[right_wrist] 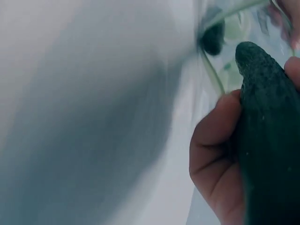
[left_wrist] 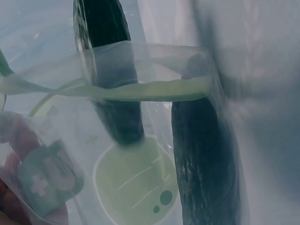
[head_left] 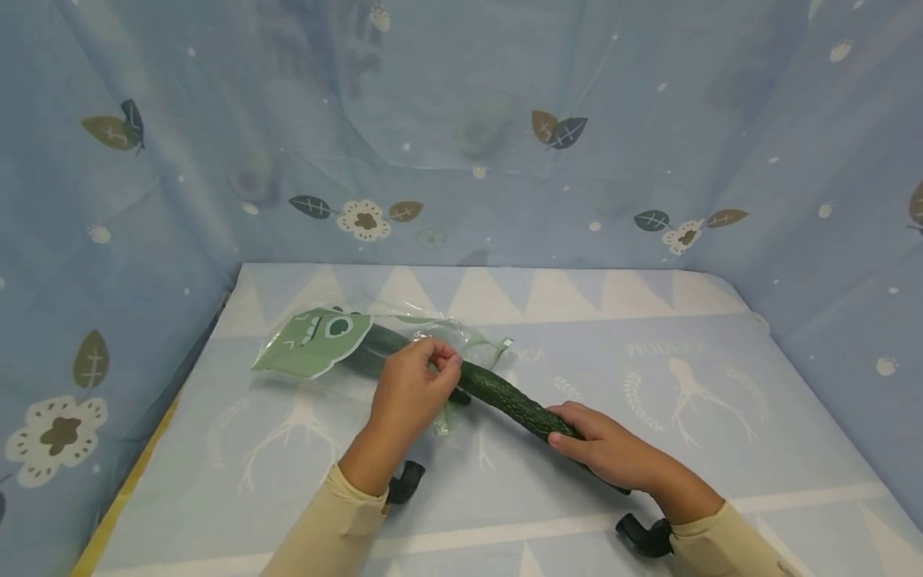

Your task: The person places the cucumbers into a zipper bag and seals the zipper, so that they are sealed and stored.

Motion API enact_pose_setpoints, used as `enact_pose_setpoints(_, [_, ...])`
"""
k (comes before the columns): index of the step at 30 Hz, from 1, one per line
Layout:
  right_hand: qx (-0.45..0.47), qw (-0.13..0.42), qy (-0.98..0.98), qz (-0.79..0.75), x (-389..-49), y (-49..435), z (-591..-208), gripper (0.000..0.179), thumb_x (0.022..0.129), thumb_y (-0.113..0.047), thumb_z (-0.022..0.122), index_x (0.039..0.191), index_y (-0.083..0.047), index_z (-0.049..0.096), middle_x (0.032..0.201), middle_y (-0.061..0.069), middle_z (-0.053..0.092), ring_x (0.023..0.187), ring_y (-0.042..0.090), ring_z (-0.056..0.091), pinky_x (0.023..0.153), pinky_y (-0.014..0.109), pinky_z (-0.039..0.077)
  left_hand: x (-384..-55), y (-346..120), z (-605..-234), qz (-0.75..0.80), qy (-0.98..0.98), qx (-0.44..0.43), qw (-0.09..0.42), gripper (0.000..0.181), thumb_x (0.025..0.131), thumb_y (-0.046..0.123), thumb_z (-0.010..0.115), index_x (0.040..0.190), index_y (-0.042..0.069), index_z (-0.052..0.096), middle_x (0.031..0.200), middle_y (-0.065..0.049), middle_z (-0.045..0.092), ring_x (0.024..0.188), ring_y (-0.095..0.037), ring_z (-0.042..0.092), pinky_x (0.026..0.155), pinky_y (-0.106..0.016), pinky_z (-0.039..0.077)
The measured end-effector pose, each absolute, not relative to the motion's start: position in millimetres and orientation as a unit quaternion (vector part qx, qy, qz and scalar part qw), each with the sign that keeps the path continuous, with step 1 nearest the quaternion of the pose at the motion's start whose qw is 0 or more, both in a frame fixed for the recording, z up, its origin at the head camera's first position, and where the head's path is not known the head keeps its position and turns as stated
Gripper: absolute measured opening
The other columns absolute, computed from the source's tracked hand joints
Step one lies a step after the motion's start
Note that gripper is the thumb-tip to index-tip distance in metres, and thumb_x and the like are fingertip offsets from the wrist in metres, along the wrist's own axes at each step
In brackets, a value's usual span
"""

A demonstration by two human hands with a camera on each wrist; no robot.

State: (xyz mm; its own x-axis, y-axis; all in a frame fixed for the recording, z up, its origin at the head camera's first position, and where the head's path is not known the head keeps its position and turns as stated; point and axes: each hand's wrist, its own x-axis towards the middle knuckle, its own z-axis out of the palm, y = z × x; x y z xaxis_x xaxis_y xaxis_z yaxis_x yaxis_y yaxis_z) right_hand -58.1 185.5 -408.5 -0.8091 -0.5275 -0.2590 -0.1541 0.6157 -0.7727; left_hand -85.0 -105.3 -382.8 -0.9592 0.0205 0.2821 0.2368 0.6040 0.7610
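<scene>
My right hand [head_left: 613,449] grips a long dark green cucumber [head_left: 515,403] near its lower end. In the right wrist view the fingers curl around this cucumber [right_wrist: 269,140], its narrow tip pointing toward the bag. My left hand [head_left: 414,385] pinches the edge of a clear plastic bag [head_left: 310,344] printed with a green cartoon face. A second cucumber [left_wrist: 204,159] lies inside the bag. In the left wrist view the held cucumber [left_wrist: 105,28] reaches past the bag's pale green zip strip [left_wrist: 154,90], its tip seen through the plastic.
The bag lies on a table with a pale blue and white patterned cloth [head_left: 577,521]. Blue patterned fabric [head_left: 461,120] hangs behind and along both sides. Black curved pieces [head_left: 407,482] stick out by each wrist. A yellow edge [head_left: 130,489] runs along the table's left side.
</scene>
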Motion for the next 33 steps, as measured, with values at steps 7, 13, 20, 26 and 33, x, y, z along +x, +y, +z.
enact_pose_setpoints(7, [-0.243,0.252,0.848,-0.398,-81.7,142.8,-413.9,0.046,0.106,-0.036,0.051,0.144,-0.009,0.051,0.125,0.008,0.058,0.105,0.023,0.054,0.086,0.041,0.045,-84.2,-106.2,-384.1,-0.441,-0.886,-0.070,0.126,0.009,0.093,0.023,0.067,0.091,0.015,0.070,0.082,0.005,0.064,0.056,-0.005,0.051,0.057,-0.025,0.045])
enact_pose_setpoints(13, [-0.249,0.252,0.845,-0.401,-99.6,105.3,-416.3,0.041,0.105,-0.034,0.052,0.140,-0.013,0.056,0.125,0.007,0.059,0.106,0.021,0.053,0.088,0.040,0.044,-82.6,-106.3,-382.8,-0.439,-0.888,-0.068,0.121,0.010,0.092,0.024,0.067,0.091,0.015,0.071,0.083,0.005,0.064,0.058,-0.005,0.052,0.058,-0.025,0.046])
enact_pose_setpoints(20, [-0.266,0.231,0.849,-0.394,-113.0,74.9,-419.5,0.043,0.103,-0.029,0.054,0.144,-0.015,0.054,0.142,0.004,0.056,0.129,0.023,0.052,0.107,0.048,0.042,-80.6,-104.7,-379.6,-0.449,-0.883,-0.078,0.117,0.009,0.092,0.023,0.066,0.091,0.015,0.070,0.083,0.005,0.064,0.060,-0.005,0.054,0.058,-0.026,0.048])
enact_pose_setpoints(26, [-0.310,0.189,0.845,-0.393,-126.0,55.6,-426.0,0.062,0.102,-0.024,0.054,0.159,-0.013,0.032,0.164,0.002,0.034,0.148,0.019,0.034,0.121,0.048,0.031,-81.4,-104.5,-379.8,-0.440,-0.883,-0.088,0.136,0.008,0.090,0.023,0.066,0.089,0.016,0.070,0.083,0.004,0.063,0.062,-0.007,0.053,0.060,-0.026,0.047])
enact_pose_setpoints(33, [-0.317,0.140,0.866,-0.360,-131.8,41.4,-425.3,0.038,0.100,-0.015,0.051,0.137,-0.006,0.058,0.116,0.008,0.068,0.095,0.019,0.056,0.085,0.035,0.046,-79.4,-105.9,-380.4,-0.438,-0.878,-0.099,0.164,0.007,0.088,0.021,0.069,0.086,0.015,0.071,0.081,0.004,0.064,0.064,-0.007,0.053,0.060,-0.025,0.046])
